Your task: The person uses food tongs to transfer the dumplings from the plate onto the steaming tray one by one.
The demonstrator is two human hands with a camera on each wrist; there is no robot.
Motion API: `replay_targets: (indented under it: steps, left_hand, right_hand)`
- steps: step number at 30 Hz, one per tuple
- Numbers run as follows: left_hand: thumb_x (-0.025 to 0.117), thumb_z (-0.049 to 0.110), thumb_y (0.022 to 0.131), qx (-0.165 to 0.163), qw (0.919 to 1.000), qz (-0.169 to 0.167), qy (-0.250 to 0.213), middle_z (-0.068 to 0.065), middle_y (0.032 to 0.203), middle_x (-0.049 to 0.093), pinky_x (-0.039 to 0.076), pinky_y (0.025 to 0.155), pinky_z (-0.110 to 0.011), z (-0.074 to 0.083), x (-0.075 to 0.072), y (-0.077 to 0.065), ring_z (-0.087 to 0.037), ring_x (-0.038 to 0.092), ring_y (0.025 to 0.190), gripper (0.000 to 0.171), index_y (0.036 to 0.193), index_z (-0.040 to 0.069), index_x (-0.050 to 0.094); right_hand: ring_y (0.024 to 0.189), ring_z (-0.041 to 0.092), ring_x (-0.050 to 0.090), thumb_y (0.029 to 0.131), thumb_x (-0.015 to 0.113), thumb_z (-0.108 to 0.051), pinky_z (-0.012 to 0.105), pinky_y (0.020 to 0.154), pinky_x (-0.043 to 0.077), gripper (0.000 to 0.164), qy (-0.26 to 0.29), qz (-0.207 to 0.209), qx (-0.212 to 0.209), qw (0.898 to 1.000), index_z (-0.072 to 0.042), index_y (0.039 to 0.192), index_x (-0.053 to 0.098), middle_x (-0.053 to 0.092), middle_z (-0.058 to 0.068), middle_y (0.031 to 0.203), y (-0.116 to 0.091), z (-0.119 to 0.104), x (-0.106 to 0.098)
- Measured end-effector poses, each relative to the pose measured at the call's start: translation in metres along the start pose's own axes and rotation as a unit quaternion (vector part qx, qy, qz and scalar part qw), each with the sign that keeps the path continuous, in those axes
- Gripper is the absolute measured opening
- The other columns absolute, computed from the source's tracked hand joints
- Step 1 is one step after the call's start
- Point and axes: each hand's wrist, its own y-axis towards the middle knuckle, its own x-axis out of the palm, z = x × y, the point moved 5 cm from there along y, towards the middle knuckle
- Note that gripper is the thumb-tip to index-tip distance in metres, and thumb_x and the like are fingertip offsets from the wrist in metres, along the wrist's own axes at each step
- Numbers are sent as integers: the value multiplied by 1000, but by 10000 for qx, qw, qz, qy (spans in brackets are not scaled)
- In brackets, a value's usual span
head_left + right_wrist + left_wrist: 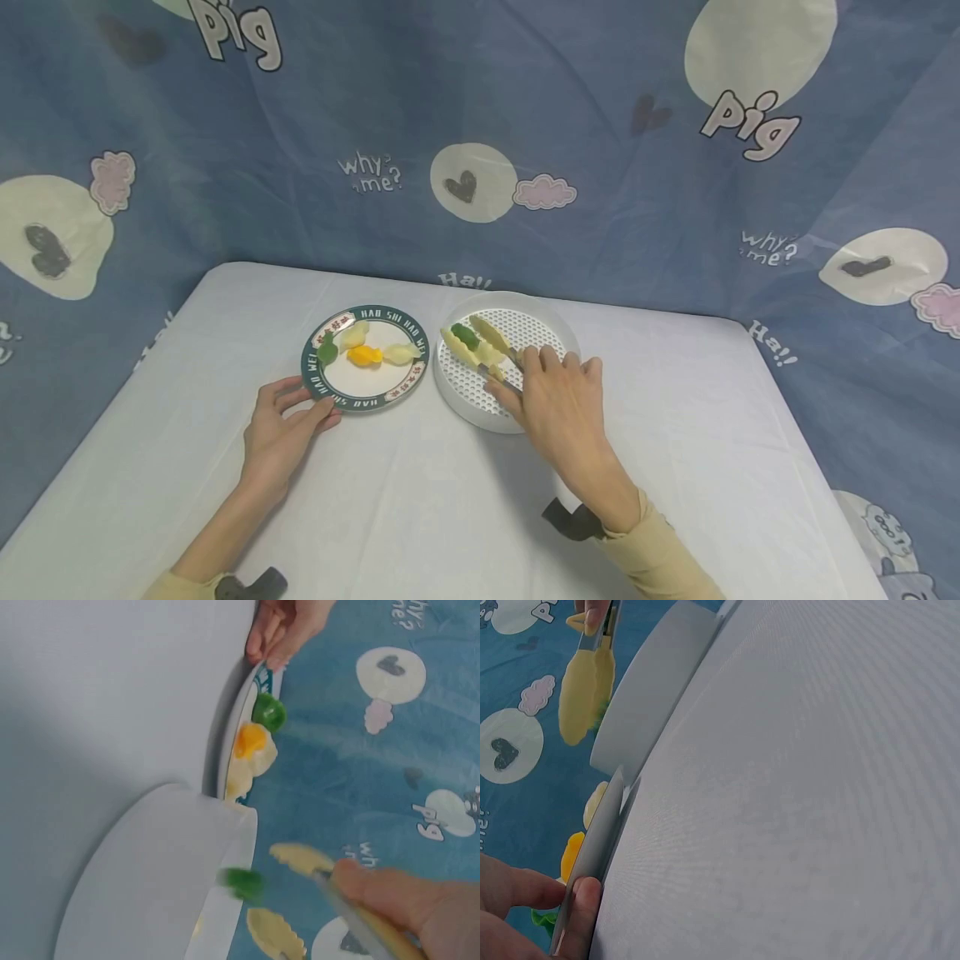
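Note:
My left hand (281, 433) pinches the near-left rim of a plate (367, 382) with a dark green lettered border, thumb above and fingers beneath. On it lie dumpling-shaped pieces: a green one (327, 348), an orange-yellow one (364, 357) and two pale ones. My right hand (566, 408) grips tongs (491, 333) with yellow scalloped tips above a round white steamer tray (468, 387) with a perforated floor. The tips stand apart; a green dumpling-shaped piece (244, 883), blurred in the right wrist view, shows between them. Pale pieces (491, 354) lie in the tray beneath the tongs.
A white cloth covers the table (420, 500); plate and tray stand side by side toward its far edge. Behind rises a blue printed curtain (600, 267). Dark straps (573, 521) sit at both wrists, by the beige sleeves.

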Motion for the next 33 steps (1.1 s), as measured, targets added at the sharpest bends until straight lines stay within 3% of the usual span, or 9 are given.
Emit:
replay_targets:
  steps: [13, 20, 27, 33]
  left_hand:
    - [66, 18, 108, 92, 9999, -3, -140, -29, 161, 43, 70, 87, -12, 3, 0, 2, 13, 70, 80, 81, 169, 3, 16]
    - [66, 17, 108, 106, 9996, -32, -273, -28, 162, 42, 70, 88, -13, 3, -1, 2, 12, 71, 81, 80, 169, 3, 16]
    - [66, 17, 108, 66, 9996, -18, -281, -28, 161, 42, 70, 88, -14, 2, -1, 1, 12, 71, 80, 80, 169, 3, 16]
    - [66, 17, 108, -5, 9996, -36, -296, -27, 162, 42, 71, 87, -15, 1, -1, 1, 12, 70, 80, 80, 169, 3, 16]
  right_hand:
    - [61, 26, 44, 93, 69, -73, 33, 60, 32, 65, 176, -142, 65, 9997, -10, 86, 59, 51, 4, 70, 2, -6, 3]
    - [68, 29, 55, 93, 66, -75, 38, 65, 43, 67, 189, -189, 52, 9996, -9, 97, 66, 61, 5, 78, 5, -16, 2]
    - [65, 25, 48, 93, 66, -77, 37, 65, 43, 66, 136, -259, -97, 9995, -11, 93, 62, 56, 3, 74, 8, -31, 2]
    - [67, 25, 48, 94, 61, -80, 36, 67, 43, 69, 116, -581, -110, 9982, -11, 101, 64, 57, 3, 79, 11, -43, 4]
